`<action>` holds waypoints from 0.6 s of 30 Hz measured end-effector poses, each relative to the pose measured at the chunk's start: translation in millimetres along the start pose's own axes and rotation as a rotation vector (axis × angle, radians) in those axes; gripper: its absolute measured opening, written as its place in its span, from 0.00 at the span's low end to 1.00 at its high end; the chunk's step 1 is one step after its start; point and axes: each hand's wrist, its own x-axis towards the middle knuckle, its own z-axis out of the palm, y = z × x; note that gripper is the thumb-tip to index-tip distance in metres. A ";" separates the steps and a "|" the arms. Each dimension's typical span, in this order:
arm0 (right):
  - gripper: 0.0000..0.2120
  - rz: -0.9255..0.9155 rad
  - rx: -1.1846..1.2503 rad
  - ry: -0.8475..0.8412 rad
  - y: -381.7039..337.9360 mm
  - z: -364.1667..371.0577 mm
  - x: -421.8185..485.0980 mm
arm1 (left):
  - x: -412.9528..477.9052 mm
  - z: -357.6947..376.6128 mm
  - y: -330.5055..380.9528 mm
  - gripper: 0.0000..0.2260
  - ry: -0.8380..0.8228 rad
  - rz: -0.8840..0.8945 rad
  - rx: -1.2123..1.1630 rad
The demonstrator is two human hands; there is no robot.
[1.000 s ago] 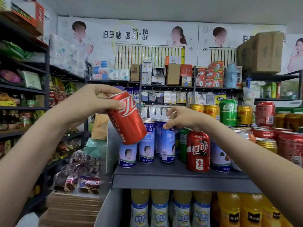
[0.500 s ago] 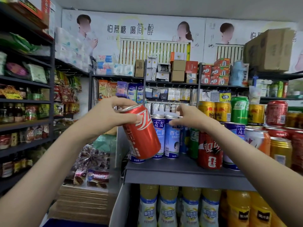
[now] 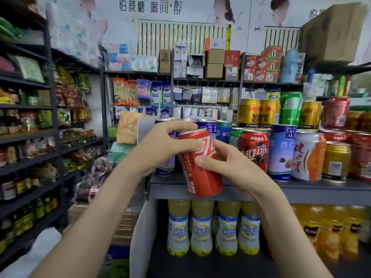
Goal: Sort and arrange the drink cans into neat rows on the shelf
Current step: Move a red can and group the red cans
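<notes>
Red cola can point(image 3: 200, 167), tilted, hangs just in front of shelf point(image 3: 321, 189) near edge, L hand point(image 3: 160, 149) fingers point(image 3: 178, 125) curled round its top & R hand point(image 3: 226, 165) fingers wrapped on its right side, w/ other cans point(image 3: 255, 149) behind.

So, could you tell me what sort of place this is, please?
Probably a small grocery shop: drink cans stacked on a grey shelf, snack packets on the left racks, bottled drinks below. The left hand and right hand grip a red can.
</notes>
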 end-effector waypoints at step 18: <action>0.20 0.071 0.448 0.333 18.5 28.7 -81.1 | -87.2 74.2 -26.4 0.22 0.167 -0.145 -0.275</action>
